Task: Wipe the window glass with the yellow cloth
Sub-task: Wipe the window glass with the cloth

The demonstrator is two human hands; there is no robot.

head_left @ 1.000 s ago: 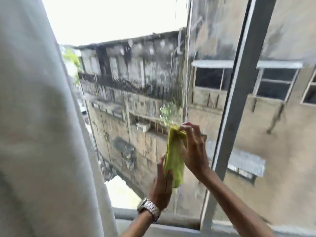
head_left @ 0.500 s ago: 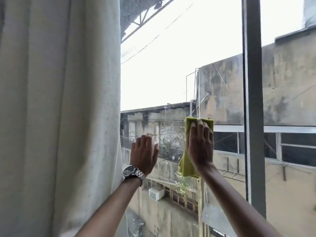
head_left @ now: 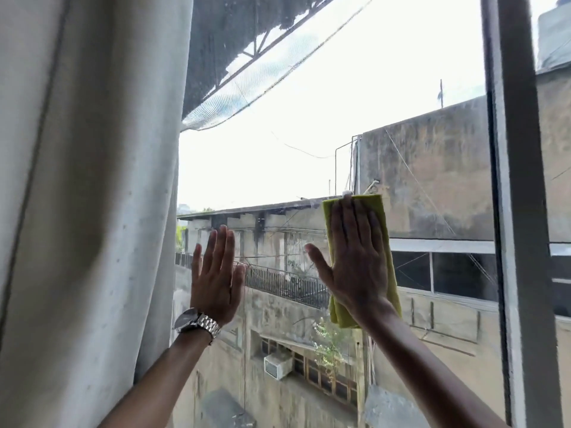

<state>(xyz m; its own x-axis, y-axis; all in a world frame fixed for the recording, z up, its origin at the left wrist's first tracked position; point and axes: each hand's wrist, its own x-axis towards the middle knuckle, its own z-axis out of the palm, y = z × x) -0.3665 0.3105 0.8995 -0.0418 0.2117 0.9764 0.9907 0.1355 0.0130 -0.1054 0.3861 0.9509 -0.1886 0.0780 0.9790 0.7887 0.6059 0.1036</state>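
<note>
pressing flat on the glass [head_left: 309, 134], the right hand [head_left: 355, 267] has its fingers spread wide over the cloth [head_left: 378, 208], pinning it to the pane rather than gripping it; the folded yellow strip shows above the fingertips, along the hand's right edge and hanging below the wrist. a second ago both hands were low near the sill, the cloth bunched upright between them. half a second ago the right hand already had it against the pane, and since then the fingers have spread wider and the hand sits a little higher against the far buildings, though the head has tilted too. the left hand [head_left: 216, 279], wearing a watch [head_left: 197, 322], let go in that time and now lies open and empty, palm forward, seemingly braced on the glass just beside the curtain [head_left: 92, 180]; actual contact is hard to confirm. that points to the wiping stroke having just begun, with nearly all the pane up to the frame [head_left: 519, 211] left to cover. no brand, label or writing can be read anywhere, the watch face included.
</note>
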